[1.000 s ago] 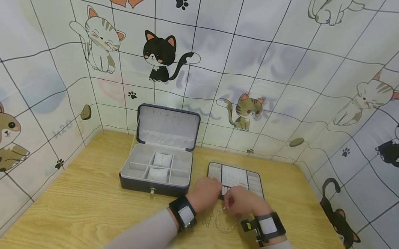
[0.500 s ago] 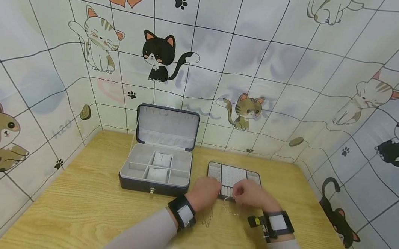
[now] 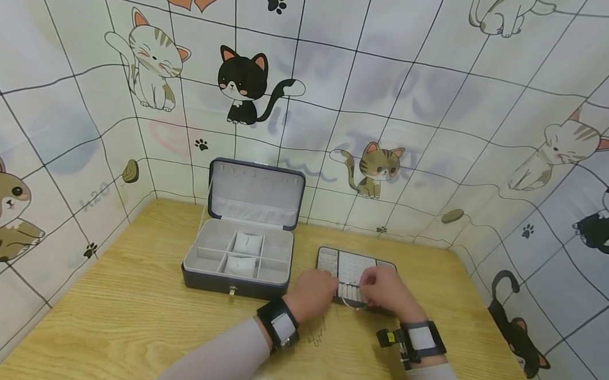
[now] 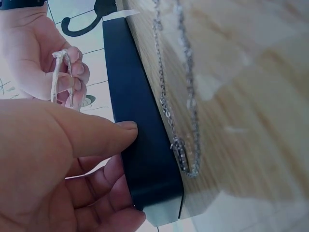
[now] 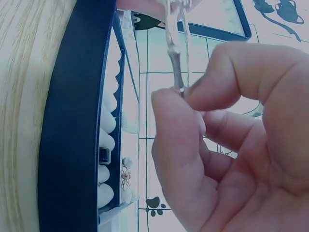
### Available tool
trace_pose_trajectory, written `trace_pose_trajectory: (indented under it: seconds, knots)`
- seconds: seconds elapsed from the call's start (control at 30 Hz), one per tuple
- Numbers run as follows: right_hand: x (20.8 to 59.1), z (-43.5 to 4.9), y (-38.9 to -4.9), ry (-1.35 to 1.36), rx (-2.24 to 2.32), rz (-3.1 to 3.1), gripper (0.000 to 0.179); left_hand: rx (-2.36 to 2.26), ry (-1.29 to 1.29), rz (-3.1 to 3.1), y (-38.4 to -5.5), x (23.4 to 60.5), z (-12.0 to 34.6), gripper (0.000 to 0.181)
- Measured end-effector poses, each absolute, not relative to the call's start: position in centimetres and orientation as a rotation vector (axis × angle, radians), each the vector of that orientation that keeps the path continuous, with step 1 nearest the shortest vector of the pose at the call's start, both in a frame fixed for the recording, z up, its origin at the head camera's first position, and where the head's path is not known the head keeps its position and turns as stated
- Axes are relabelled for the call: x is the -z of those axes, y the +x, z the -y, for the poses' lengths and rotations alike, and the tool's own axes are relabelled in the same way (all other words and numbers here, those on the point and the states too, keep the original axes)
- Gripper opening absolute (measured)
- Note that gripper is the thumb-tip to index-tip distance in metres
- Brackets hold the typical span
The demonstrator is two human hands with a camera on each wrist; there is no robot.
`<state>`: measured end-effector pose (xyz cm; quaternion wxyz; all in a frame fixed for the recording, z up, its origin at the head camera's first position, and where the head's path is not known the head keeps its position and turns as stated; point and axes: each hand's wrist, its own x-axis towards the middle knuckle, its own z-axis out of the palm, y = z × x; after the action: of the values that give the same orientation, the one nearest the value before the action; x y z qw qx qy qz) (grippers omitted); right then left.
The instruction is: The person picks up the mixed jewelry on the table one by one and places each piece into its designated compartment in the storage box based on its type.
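Over the front part of the jewelry tray (image 3: pixel 351 266), the right hand (image 3: pixel 386 289) is pinching a thin silvery bracelet (image 5: pixel 175 65) between thumb and index finger, the bracelet's loop hanging before the row of ring rolls (image 5: pixel 108 121); whether that loop is touching the tray cannot be told. At the tray's near left corner, the left hand (image 3: pixel 311 293) is gripping the frame, its thumb pressing on the dark front wall and its fingers curling about the end. Just in front of the tray, close to the left hand, a silvery chain (image 4: pixel 193 104) is lying on the wooden table (image 3: pixel 137 319). Among the ring rolls, a ring with a dark square stone (image 5: pixel 104 155) is sitting, and a small ornament with pinkish parts (image 5: pixel 126 176) is resting just behind the row. Left of the tray and apart from it, a jewelry box (image 3: pixel 201 283) is standing with its lid (image 3: pixel 257 190) raised, two pale cushions (image 3: pixel 247 244) occupying its middle compartments. Dark straps (image 3: pixel 278 324) are circling both wrists, and pale sleeves (image 3: pixel 223 352) are covering the forearms. Behind everything, a white covering printed with cats (image 3: pixel 321 70) is lining the walls.
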<state>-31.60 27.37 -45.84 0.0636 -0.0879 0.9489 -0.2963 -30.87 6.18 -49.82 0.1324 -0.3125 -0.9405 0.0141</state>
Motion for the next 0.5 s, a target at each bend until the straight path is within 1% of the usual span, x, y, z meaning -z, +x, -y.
trace_pose_trajectory:
  seconds: [0.13,0.23,0.4,0.5]
  knots:
    - [45.9,-27.3,-31.7,-0.148,0.923,-2.881,0.009,0.014,-0.953,2.75,-31.0,49.5,-5.9,0.008]
    - [45.8,-27.2,-31.6,-0.091,0.948,-2.894,0.006,0.148,-0.971,2.793,-31.1,49.0,-5.5,0.012]
    - [45.7,-27.0,-31.6,-0.073,0.971,-2.932,0.006,0.482,-0.947,2.891,-31.5,47.9,-4.9,0.023]
    - [45.7,-26.8,-31.7,-0.079,0.975,-2.948,0.006,0.627,-0.934,2.929,-31.9,47.6,-4.7,0.023]
